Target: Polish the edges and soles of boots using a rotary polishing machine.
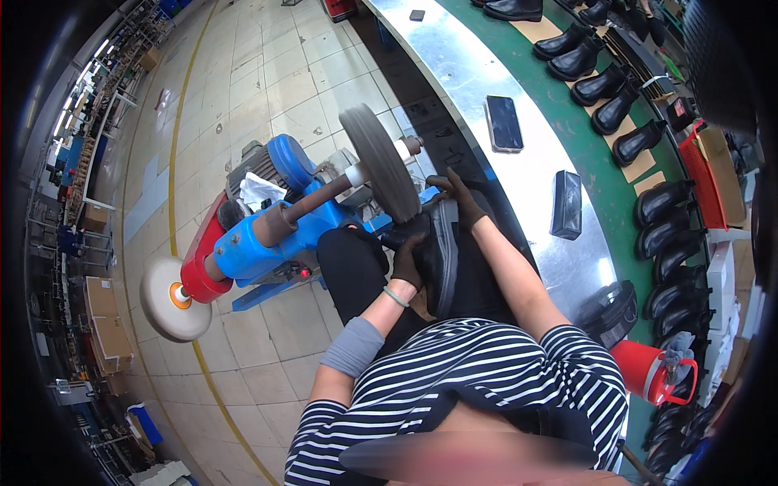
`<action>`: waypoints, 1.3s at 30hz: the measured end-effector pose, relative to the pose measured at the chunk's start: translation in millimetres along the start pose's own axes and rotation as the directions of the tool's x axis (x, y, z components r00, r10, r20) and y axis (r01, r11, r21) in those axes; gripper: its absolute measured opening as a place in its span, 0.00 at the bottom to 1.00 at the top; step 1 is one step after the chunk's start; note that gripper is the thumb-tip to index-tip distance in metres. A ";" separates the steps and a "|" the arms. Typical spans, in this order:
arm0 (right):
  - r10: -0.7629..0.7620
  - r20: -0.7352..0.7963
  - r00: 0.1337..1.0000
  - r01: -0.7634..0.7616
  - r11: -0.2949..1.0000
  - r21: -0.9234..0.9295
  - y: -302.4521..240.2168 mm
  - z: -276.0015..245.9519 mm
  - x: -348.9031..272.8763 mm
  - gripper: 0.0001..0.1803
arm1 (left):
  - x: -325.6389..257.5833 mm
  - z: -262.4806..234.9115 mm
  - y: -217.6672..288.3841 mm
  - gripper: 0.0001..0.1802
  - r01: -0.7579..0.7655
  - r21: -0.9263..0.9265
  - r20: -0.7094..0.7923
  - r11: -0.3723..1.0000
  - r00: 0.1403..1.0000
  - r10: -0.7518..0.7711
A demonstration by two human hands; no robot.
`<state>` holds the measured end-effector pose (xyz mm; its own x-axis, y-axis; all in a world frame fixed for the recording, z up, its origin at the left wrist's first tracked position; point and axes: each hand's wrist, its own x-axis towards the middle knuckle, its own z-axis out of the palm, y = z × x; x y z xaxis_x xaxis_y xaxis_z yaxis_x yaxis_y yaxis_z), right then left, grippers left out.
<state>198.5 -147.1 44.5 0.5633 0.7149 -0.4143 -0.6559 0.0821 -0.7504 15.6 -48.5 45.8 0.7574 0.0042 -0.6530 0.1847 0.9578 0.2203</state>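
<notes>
A seated person's gloved left hand [408, 261] and gloved right hand [456, 194] are both clamped on a black boot [442, 255], the left wrapped round its lower end near the lap, the right gripping the end nearest the machine, pressing it up against the lower rim of a dark grey buffing wheel [379, 162]. The boot lies across the person's knees, its pale-edged sole turned toward the right arm. The wheel sits on a shaft running from a blue polishing machine [263, 231], which carries a cream-coloured buffing pad [172, 298] at its far end and stands on a tiled floor [267, 89]. To the right curves a metal table [478, 77] holding a dark phone [504, 123] and a small black box [566, 204], beside a green conveyor belt [604, 174] lined with more black boots [592, 61]; a red jug [655, 371] stands at its near end. The risk here, judging by the grip, is the wheel snatching the boot: fingertips sit close to the contact point, and a slack hold or too steep an angle could drag a glove into the rim or scorch the leather.
</notes>
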 end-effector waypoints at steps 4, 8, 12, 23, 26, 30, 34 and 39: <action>-0.183 0.057 0.982 0.169 0.968 0.188 -2.8 -23.3 -22.9 0.32 | -1.6 24.7 -10.3 0.14 -0.015 -0.023 0.052 1.000 0.999 0.017; -0.252 -0.158 0.955 0.287 0.920 0.267 12.4 -9.2 -63.2 0.32 | 6.6 30.5 -25.0 0.15 -0.061 -0.109 0.136 0.992 0.988 0.076; -0.370 -0.256 0.893 0.280 0.903 -0.327 -4.1 4.3 -94.3 0.47 | 7.9 23.2 -39.7 0.16 0.004 -0.085 0.171 0.996 0.985 0.010; -0.668 0.132 0.732 0.265 0.101 -0.959 -22.8 113.4 -104.0 0.45 | 40.7 29.9 -2.5 0.24 -0.530 0.187 0.393 0.827 0.812 0.431; -0.576 0.165 0.801 0.159 -0.061 -0.985 -13.2 129.1 -97.6 0.45 | 75.0 0.4 4.2 0.25 0.022 -0.182 0.588 0.983 0.804 0.091; -0.541 0.393 0.744 0.335 -0.206 -0.919 7.3 113.8 -104.6 0.46 | 128.1 -54.3 8.4 0.26 0.291 -0.371 0.619 0.882 0.785 0.001; -0.559 0.461 0.689 0.243 -0.420 -0.874 20.4 61.1 -134.1 0.46 | 139.7 -45.0 1.5 0.26 0.277 -0.315 0.753 0.908 0.655 0.061; -0.580 0.325 0.747 -0.044 -0.530 -0.847 11.2 8.9 -138.6 0.45 | 141.0 -48.0 10.2 0.28 -0.229 -0.141 0.466 0.963 0.843 0.269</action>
<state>108.6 -239.1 98.1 0.6383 0.7119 0.2930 0.7485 -0.6628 -0.0201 94.2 -24.3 -78.8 0.9800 0.1270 -0.1535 -0.0841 0.9620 0.2596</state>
